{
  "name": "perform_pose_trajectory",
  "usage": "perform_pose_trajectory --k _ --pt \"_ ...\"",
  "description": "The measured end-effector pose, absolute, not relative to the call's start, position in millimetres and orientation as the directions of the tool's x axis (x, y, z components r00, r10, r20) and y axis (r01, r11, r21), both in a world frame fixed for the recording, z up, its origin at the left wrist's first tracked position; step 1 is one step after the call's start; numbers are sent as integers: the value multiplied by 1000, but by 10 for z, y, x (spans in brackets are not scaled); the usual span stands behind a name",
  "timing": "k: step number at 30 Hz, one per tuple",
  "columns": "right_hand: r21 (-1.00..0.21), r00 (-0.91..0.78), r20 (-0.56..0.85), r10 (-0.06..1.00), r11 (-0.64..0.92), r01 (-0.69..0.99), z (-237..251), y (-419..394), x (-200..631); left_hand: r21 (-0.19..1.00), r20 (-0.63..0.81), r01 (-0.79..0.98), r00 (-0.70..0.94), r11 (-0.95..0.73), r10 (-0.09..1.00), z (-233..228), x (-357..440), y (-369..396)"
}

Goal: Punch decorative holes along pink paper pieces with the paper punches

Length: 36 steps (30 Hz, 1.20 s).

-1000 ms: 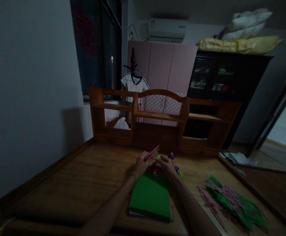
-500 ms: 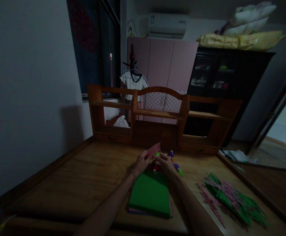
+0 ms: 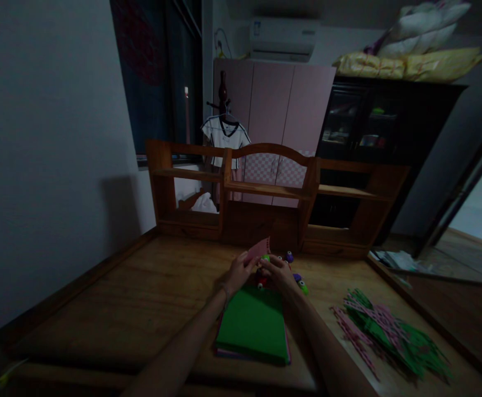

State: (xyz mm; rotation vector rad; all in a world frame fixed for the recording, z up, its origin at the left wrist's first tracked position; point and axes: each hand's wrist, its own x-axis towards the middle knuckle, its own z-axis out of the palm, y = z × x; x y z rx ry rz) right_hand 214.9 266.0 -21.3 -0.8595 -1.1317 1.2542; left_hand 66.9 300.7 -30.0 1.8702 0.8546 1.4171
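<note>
My left hand pinches a sheet of pink paper, which has a row of notches along its right edge. In my right hand is a small green craft punch, set against the paper's lower right part; the fingers hide most of it. Below the hands lies a stack of coloured paper with a green sheet on top. Around the right hand sit several more small punches, among them a red one, a purple one and a green one.
Green and pink punched paper strips lie heaped on the wooden desk at the right. A wooden shelf unit stands along the desk's far edge. Raised edging runs down the right side, and a wall borders the left.
Both hands stay in nearly the same place, holding the pink paper and the green craft punch. The view has shifted very slightly.
</note>
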Motion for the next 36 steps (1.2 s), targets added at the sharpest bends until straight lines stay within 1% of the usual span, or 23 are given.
perform_pose_trajectory --k 6,13,19,25,29,32,36 --pt "-962 -31 163 986 151 -229 -278 2708 2167 787 553 177 221 -591 803 -310 657 3013" --pt "-964 -8 211 978 206 -169 -266 2671 2169 791 543 175 238 -586 805 -306 648 3012" --pt "-968 -3 195 981 192 -162 -213 2644 2169 799 542 147 247 -584 803 -318 658 3027" --pt "-972 -14 140 990 134 -193 -196 2599 2199 832 504 89 293 -548 812 -309 687 2994" --pt "-973 4 121 993 120 -195 -170 2577 2207 841 472 123 309 -527 826 -319 690 2963" --pt "-974 -7 146 989 143 -174 -141 2571 2205 852 451 131 307 -507 838 -331 691 2956" --pt "-975 -11 192 981 190 -115 -133 2588 2199 853 458 140 262 -503 850 -321 693 2948"
